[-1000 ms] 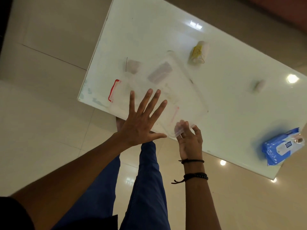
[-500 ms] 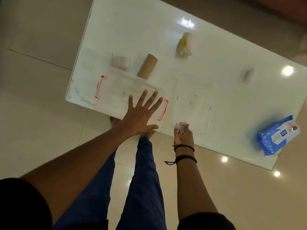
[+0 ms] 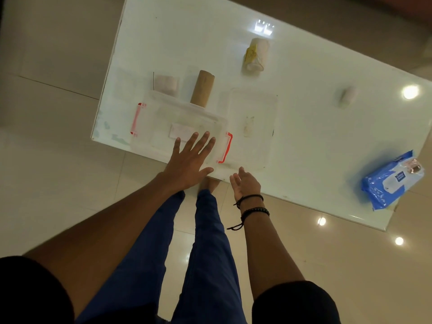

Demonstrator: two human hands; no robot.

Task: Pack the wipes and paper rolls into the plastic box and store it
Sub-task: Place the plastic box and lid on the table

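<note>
Just let go of the lid (image 3: 252, 127) with the right hand (image 3: 245, 183), now loose and open-fingered by the surface (image 3: 304, 78) edge. Got the left hand (image 3: 189, 162) spread flat over the open plastic box (image 3: 163, 122), lid flat just beside it. Wipes pack (image 3: 392, 181) way off right, paper rolls (image 3: 256, 54) scattered beyond.

An indoor room, a home or a plain office; which one cannot be told. The floor (image 3: 58, 160) is large glossy cream tiles with thin joints, and round ceiling-light reflections (image 3: 399, 241) shine in it. On a glossy white table (image 3: 187, 31) lie household goods: a blue wipes pack (image 3: 392, 181) near the right corner, a wrapped paper roll (image 3: 256, 54) toward the far edge, and a clear plastic box (image 3: 163, 118) at the near edge.
</note>
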